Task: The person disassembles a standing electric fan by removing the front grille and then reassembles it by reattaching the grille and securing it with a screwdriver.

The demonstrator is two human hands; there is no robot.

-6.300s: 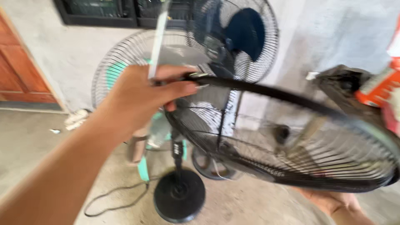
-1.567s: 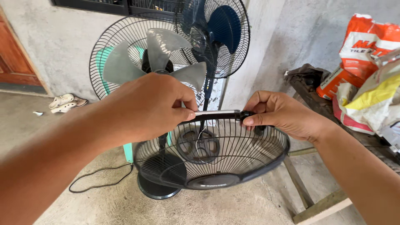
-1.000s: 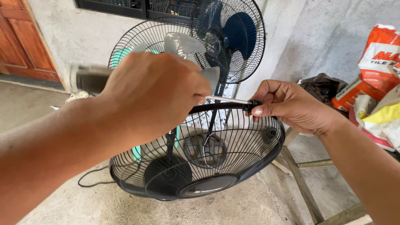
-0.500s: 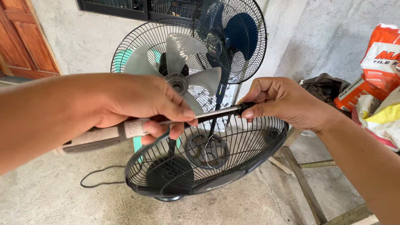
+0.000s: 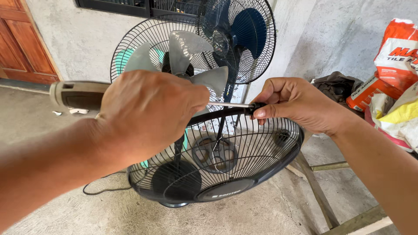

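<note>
My left hand point(image 5: 148, 113) is wrapping around a grey-handled screwdriver point(image 5: 78, 93), hiding most of its grip; only the thin shaft is showing. My right hand point(image 5: 296, 104) is pinching the rim of the black wire fan guard point(image 5: 235, 169), held above the concrete floor point(image 5: 270, 213). Two standing fans point(image 5: 174, 52) are blocking the grey wall point(image 5: 339, 39).

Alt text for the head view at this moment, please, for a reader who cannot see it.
Two bare hands work at the rim of a loose black fan guard: the left hand grips a screwdriver whose metal shaft runs to the rim, where the right hand pinches it. Two standing fans stand behind by a grey wall, and sacks are piled at right.
</note>
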